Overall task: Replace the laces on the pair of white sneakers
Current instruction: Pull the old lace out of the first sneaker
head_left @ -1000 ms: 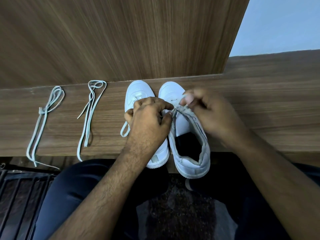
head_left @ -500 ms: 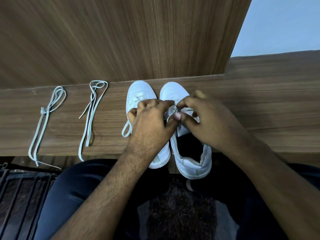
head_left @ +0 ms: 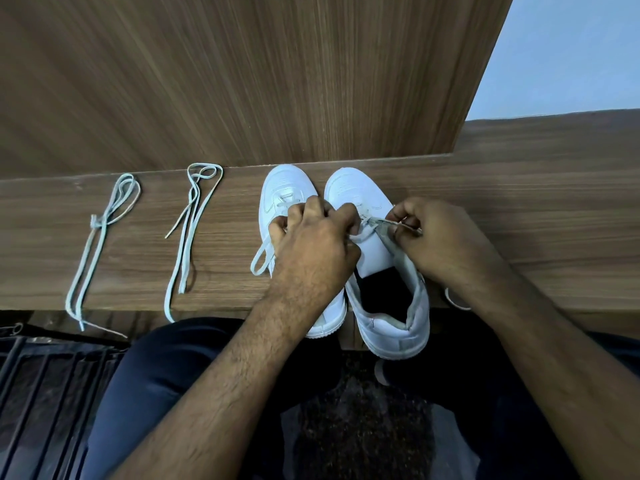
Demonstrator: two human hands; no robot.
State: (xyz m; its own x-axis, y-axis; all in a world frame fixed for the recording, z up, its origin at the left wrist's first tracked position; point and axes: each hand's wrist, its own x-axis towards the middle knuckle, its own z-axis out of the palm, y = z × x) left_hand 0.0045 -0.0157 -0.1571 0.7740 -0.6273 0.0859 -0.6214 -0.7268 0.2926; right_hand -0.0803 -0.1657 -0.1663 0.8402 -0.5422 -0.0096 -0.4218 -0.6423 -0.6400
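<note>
1. You're sitting at a narrow wood-grain bench (head_left: 519,209) with a tall panel (head_left: 242,81) of the same wood right behind it, and a pale blue wall (head_left: 571,46) showing off to the right. Dark metal bars (head_left: 45,393) sit low on the left by your knee.
2. Both white sneakers are on the bench straight in front of you, side by side and touching or very nearly. The left sneaker (head_left: 282,188) and right sneaker (head_left: 356,192) both run lengthwise away from you: toes at the back panel, heels hanging over the near edge.
3. Your left hand (head_left: 311,244) covers most of the left sneaker, so its eyelets are hidden. Its grip is curled in on the lace (head_left: 377,223) at the right sneaker's throat, though exactly what the fingers pinch is hard to make out.
4. Your right hand (head_left: 440,237) has the same lace pinched and stretched out to the right.
5. A lace loop (head_left: 259,261) pokes out left of the left sneaker, and another bit peeks from under your right forearm.
6. Two loose laces lie well apart on the left: a knotted lace (head_left: 100,237) and a folded lace (head_left: 188,230), both running front to back, ends dangling off the near edge.
</note>
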